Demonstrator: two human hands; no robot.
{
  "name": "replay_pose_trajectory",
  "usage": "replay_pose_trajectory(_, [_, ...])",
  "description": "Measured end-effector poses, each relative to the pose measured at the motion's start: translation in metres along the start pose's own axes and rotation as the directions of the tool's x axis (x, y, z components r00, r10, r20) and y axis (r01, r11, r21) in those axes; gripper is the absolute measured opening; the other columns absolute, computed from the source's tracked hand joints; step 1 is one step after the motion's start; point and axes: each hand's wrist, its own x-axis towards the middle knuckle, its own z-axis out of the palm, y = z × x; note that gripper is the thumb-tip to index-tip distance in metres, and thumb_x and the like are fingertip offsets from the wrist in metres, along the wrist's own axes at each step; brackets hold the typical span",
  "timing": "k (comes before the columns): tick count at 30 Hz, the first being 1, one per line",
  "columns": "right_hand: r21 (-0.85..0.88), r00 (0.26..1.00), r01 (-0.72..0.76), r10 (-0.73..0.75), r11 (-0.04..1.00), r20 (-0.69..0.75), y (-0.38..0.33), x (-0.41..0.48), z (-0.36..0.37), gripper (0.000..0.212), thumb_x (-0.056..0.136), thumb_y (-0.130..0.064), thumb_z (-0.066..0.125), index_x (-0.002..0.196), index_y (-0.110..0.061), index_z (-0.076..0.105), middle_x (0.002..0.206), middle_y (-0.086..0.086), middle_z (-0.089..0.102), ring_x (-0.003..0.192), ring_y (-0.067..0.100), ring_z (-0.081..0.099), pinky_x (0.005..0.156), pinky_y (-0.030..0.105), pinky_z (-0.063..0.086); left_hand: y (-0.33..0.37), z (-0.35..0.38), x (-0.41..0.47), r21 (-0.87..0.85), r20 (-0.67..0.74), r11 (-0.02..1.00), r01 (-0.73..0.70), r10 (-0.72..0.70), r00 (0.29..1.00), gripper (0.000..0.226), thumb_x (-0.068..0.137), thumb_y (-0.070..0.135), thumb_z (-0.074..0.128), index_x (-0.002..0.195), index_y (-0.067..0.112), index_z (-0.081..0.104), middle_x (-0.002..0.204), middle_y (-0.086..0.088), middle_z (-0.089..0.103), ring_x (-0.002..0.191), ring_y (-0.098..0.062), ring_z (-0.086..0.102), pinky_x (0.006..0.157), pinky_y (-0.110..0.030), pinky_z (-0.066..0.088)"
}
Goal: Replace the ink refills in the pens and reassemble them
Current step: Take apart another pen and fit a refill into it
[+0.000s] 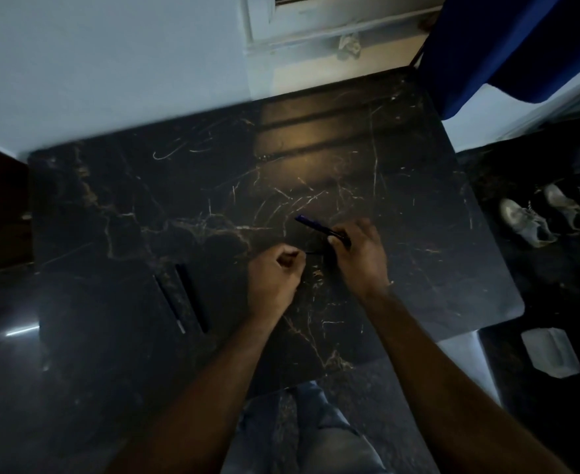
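Observation:
My right hand grips a blue pen near the middle of the dark marble table; the pen's free end points up and to the left. My left hand is closed in a fist just left of it, pinching a thin dark piece that runs toward the right hand; I cannot tell whether it is a refill. Two more thin pen parts lie on the table at the left: a slim rod with a pale tip and a thicker dark barrel.
The room is dim. A white wall and window frame stand behind the table, a blue curtain hangs at the upper right. Shoes and a pale box lie on the dark floor to the right. My legs show below the table edge.

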Motion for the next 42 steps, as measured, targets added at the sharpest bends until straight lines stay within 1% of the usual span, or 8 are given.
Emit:
replay_pose_trajectory(7, [-0.306,0.986,0.165,-0.153,0.938,0.062,-0.001,0.009,0.006,0.02,0.095,-0.025,0.072,0.115,-0.021,0.077,0.116,0.006,0.067,0.114,0.031,0.055,0.089,0.048,0.044,-0.022,-0.009,-0.016,0.08,-0.014,0.997,-0.018,0.019,1.0,0.008,0.099,0.024,0.078,0.097,0.031,0.077,0.089,0.015,0.075,0.082,0.003,0.071,0.081,-0.026,0.061])
replay_pose_trajectory(13, [-0.336,0.98,0.2,-0.191,0.92,0.059,0.004,0.005,0.008,0.027,0.093,-0.019,0.075,0.12,-0.019,0.076,0.119,0.009,0.067,0.117,0.036,0.056,0.091,0.054,0.046,-0.039,-0.027,-0.031,0.09,-0.083,0.994,-0.054,0.061,0.995,0.012,0.098,0.021,0.079,0.095,0.032,0.077,0.081,0.022,0.072,0.08,0.007,0.07,0.072,-0.004,0.048])
replay_pose_trajectory(18, [-0.329,0.979,0.201,-0.182,0.923,0.089,0.0,0.002,0.004,0.03,0.098,-0.024,0.069,0.128,-0.018,0.071,0.125,0.01,0.066,0.122,0.034,0.054,0.097,0.053,0.044,-0.04,-0.028,-0.038,0.096,-0.062,0.993,-0.072,0.079,0.995,0.015,0.098,0.023,0.079,0.097,0.036,0.073,0.086,0.021,0.073,0.086,0.007,0.07,0.076,-0.009,0.052])
replay_pose_trajectory(25, [-0.035,0.96,0.134,-0.139,0.99,-0.242,-0.043,-0.022,-0.019,0.025,0.097,-0.025,0.065,0.12,-0.016,0.071,0.115,0.008,0.07,0.109,0.027,0.059,0.092,0.043,0.048,-0.031,-0.052,-0.055,-0.063,-0.198,0.995,-0.079,0.065,0.978,0.005,0.097,0.029,0.076,0.097,0.034,0.076,0.085,0.02,0.075,0.081,0.002,0.073,0.071,-0.008,0.053])
replay_pose_trajectory(28, [0.068,0.955,0.205,-0.184,0.976,-0.233,-0.076,-0.046,-0.01,0.016,0.093,-0.017,0.07,0.109,-0.016,0.072,0.105,0.004,0.07,0.101,0.022,0.058,0.081,0.046,0.055,-0.045,-0.102,-0.047,0.022,-0.403,1.0,0.008,0.001,0.915,0.008,0.098,0.028,0.076,0.097,0.035,0.074,0.081,0.018,0.073,0.071,0.002,0.07,0.069,-0.018,0.058])
replay_pose_trajectory(30, [0.125,0.96,0.249,-0.229,0.96,-0.158,-0.095,-0.062,0.005,0.014,0.09,-0.011,0.075,0.103,-0.016,0.073,0.102,0.002,0.069,0.097,0.022,0.06,0.078,0.043,0.055,-0.061,-0.139,-0.034,0.167,-0.455,0.974,0.151,-0.06,0.888,0.005,0.099,0.033,0.076,0.099,0.029,0.079,0.085,0.007,0.077,0.081,-0.014,0.076,0.077,-0.032,0.061])
replay_pose_trajectory(35, [0.211,0.967,0.255,-0.254,0.943,-0.036,-0.126,-0.079,0.041,0.016,0.088,-0.008,0.078,0.101,-0.016,0.074,0.098,-0.001,0.07,0.092,0.019,0.063,0.075,0.04,0.056,-0.086,-0.172,-0.004,0.54,-0.336,0.747,0.388,-0.231,0.913,0.046,0.093,0.063,0.072,0.104,0.02,0.081,0.104,-0.012,0.08,0.102,-0.038,0.076,0.081,-0.04,0.06])
replay_pose_trajectory(42, [0.217,0.976,0.216,-0.212,0.952,-0.042,-0.131,-0.068,0.041,0.016,0.089,-0.01,0.079,0.099,-0.022,0.072,0.094,-0.011,0.066,0.083,0.003,0.057,0.071,0.025,0.053,-0.092,-0.163,0.013,0.538,-0.247,0.765,0.355,-0.26,0.933,0.042,0.089,0.063,0.078,0.087,0.021,0.079,0.089,-0.006,0.078,0.089,-0.033,0.076,0.071,-0.034,0.056])
